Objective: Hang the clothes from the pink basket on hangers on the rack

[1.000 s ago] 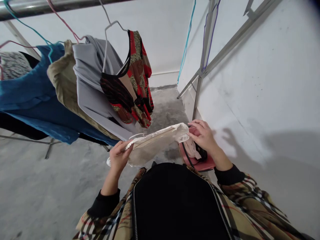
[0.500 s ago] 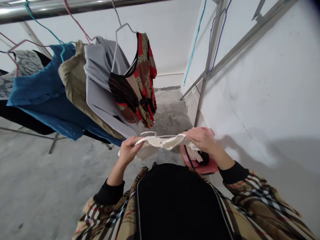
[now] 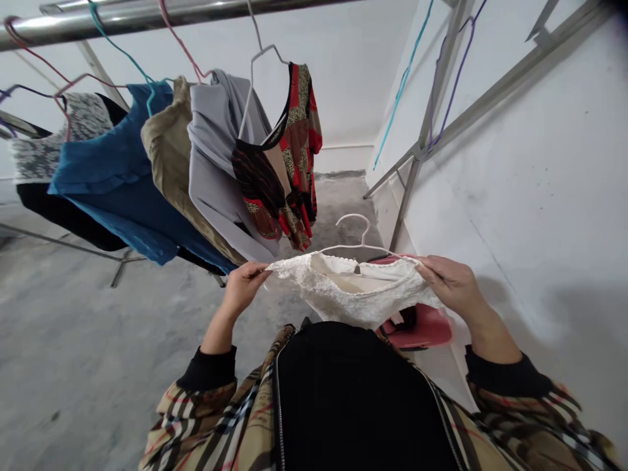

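Between the left hand (image 3: 241,288) and right hand (image 3: 447,282), both closed on opposite edges, a white lace garment (image 3: 350,292) pulled crosswise, long axis level, with a white hanger (image 3: 356,230) inside, hook upward.

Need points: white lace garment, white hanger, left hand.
white lace garment (image 3: 343,291), head view, lace front
white hanger (image 3: 367,230), head view, hook
left hand (image 3: 241,288), head view, back of hand
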### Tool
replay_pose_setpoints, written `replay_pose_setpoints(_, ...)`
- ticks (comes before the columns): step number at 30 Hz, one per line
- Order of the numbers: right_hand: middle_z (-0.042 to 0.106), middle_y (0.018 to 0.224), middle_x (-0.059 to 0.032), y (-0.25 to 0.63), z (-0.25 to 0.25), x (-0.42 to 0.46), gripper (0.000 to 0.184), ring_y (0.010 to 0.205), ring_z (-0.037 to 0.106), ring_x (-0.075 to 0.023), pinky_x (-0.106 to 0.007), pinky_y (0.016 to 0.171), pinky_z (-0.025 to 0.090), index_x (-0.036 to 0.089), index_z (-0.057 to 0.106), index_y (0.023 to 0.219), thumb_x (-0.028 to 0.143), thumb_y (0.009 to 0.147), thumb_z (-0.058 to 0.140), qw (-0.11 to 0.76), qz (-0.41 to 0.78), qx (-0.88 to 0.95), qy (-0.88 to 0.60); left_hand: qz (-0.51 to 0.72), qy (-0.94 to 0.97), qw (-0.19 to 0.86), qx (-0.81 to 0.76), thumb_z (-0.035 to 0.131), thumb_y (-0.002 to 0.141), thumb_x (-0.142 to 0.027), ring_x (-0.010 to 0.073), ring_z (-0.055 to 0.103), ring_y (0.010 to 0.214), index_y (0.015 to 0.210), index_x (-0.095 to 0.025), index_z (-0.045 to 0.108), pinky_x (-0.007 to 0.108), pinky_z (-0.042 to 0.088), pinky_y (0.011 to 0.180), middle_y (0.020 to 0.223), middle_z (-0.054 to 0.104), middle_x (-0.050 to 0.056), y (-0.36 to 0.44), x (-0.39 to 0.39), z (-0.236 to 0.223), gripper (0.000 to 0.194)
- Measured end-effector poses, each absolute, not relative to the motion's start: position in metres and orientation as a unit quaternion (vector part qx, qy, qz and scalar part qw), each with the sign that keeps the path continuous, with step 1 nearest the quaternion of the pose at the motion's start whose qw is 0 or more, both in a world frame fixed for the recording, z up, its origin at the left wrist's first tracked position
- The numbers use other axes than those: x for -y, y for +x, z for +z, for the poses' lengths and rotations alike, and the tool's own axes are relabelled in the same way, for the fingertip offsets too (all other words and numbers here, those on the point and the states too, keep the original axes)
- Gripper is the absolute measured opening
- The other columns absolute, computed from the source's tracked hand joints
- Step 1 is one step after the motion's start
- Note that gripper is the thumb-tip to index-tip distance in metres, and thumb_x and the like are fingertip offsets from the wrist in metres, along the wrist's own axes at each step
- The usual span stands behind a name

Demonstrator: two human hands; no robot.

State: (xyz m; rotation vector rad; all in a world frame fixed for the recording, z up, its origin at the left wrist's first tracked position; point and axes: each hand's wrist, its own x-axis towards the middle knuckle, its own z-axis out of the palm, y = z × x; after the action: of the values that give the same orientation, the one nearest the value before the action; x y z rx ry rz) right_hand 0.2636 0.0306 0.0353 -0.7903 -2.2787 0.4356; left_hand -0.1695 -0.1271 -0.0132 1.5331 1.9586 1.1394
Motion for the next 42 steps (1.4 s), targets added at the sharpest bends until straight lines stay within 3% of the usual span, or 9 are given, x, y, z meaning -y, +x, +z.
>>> replay_pose_setpoints(5, 0.077, 0.094, -0.0036, 0.27, 0.04, -0.028, 0.023, 0.085, 0.073, -0.0195, -0.03, 0.08, 0.057, 0.024, 0.073, 0.104, 0.032, 0.094, 0.053, 0.295, 0.193, 0.881, -0.316, 0.526, 0.408, 0.182, -0.723, 0.066, 0.08, -0.04, 0.0174, 0.064, 0.079, 0.093, -0.015, 0.075, 0.028, 0.052, 0.072, 0.088, 0.072, 0.006, -0.164, 0.12, -0.017, 0.03)
replay_pose_setpoints(10, 0.077, 0.096, -0.007, 0.259, 0.04, -0.024, 0.026, 0.086, 0.073, -0.0236, -0.036, 0.078, 0.058, 0.025, 0.074, 0.103, 0.038, 0.093, 0.053, 0.358, 0.126, 0.828, -0.412, 0.537, 0.373, 0.154, -0.741, 0.066, 0.079, -0.043, 0.0126, 0.058, 0.072, 0.108, -0.014, 0.07, 0.026, 0.049, 0.071, 0.087, 0.068, 0.005, -0.149, 0.113, -0.028, 0.041)
replay_pose_setpoints(13, 0.077, 0.094, -0.0083, 0.246, 0.048, -0.022, 0.029, 0.083, 0.073, -0.0259, -0.038, 0.076, 0.059, 0.024, 0.074, 0.104, 0.042, 0.091, 0.055, 0.395, 0.098, 0.775, -0.484, 0.536, 0.382, 0.201, -0.725, 0.066, 0.077, -0.043, 0.01, 0.052, 0.063, 0.115, -0.015, 0.067, 0.024, 0.047, 0.064, 0.081, 0.065, 0.002, -0.133, 0.115, -0.037, 0.047)
replay_pose_setpoints(16, 0.077, 0.097, -0.0073, 0.228, 0.062, -0.024, 0.033, 0.086, 0.073, -0.025, -0.038, 0.078, 0.06, 0.023, 0.073, 0.11, 0.044, 0.091, 0.056, 0.429, 0.173, 0.735, -0.497, 0.541, 0.375, 0.263, -0.705, 0.067, 0.075, -0.045, 0.01, 0.051, 0.06, 0.112, -0.014, 0.066, 0.024, 0.046, 0.06, 0.077, 0.064, 0.001, -0.116, 0.12, -0.044, 0.048)
replay_pose_setpoints(22, 0.062, 0.135, -0.0081, 0.179, 0.095, -0.048, 0.048, 0.121, 0.061, -0.0236, -0.043, 0.101, 0.052, 0.023, 0.054, 0.137, 0.041, 0.092, 0.054, 0.45, 0.363, 0.735, -0.353, 0.543, 0.359, 0.324, -0.686, 0.068, 0.074, -0.047, 0.0097, 0.048, 0.058, 0.112, -0.015, 0.066, 0.023, 0.043, 0.056, 0.078, 0.062, 0.002, -0.097, 0.126, -0.054, 0.049)
replay_pose_setpoints(27, 0.054, 0.144, -0.0077, 0.126, 0.129, -0.083, 0.05, 0.136, 0.047, -0.0234, -0.046, 0.117, 0.037, 0.022, 0.05, 0.14, 0.044, 0.095, 0.048, 0.512, 0.294, 0.757, -0.281, 0.544, 0.349, 0.338, -0.684, 0.07, 0.072, -0.053, 0.0103, 0.048, 0.057, 0.112, -0.017, 0.067, 0.023, 0.042, 0.054, 0.078, 0.062, 0.001, -0.101, 0.129, -0.057, 0.054)
replay_pose_setpoints(33, 0.051, 0.145, -0.0071, 0.066, 0.16, -0.149, 0.047, 0.139, 0.042, -0.023, -0.048, 0.122, 0.028, 0.02, 0.046, 0.141, 0.035, 0.097, 0.041, 0.549, 0.216, 0.759, -0.276, 0.539, 0.334, 0.333, -0.698, 0.071, 0.067, -0.061, 0.0128, 0.051, 0.059, 0.108, -0.017, 0.07, 0.026, 0.046, 0.058, 0.073, 0.061, 0.001, -0.116, 0.137, -0.061, 0.06)
replay_pose_setpoints(38, 0.052, 0.142, -0.0113, 0.021, 0.155, -0.185, 0.05, 0.134, 0.046, -0.0261, -0.052, 0.12, 0.03, 0.016, 0.046, 0.141, 0.022, 0.092, 0.041, 0.52, 0.233, 0.752, -0.332, 0.531, 0.327, 0.341, -0.703, 0.072, 0.063, -0.066, 0.0154, 0.056, 0.062, 0.103, -0.018, 0.073, 0.029, 0.049, 0.063, 0.073, 0.064, 0.002, -0.127, 0.14, -0.072, 0.062)
replay_pose_setpoints(42, 0.052, 0.139, -0.0152, 0.002, 0.129, -0.166, 0.054, 0.133, 0.046, -0.0253, -0.048, 0.118, 0.034, 0.014, 0.042, 0.142, 0.016, 0.089, 0.038, 0.504, 0.2, 0.755, -0.369, 0.523, 0.334, 0.363, -0.695, 0.072, 0.063, -0.065, 0.0151, 0.055, 0.06, 0.102, -0.018, 0.074, 0.029, 0.049, 0.062, 0.074, 0.065, 0.003, -0.138, 0.138, -0.08, 0.061)
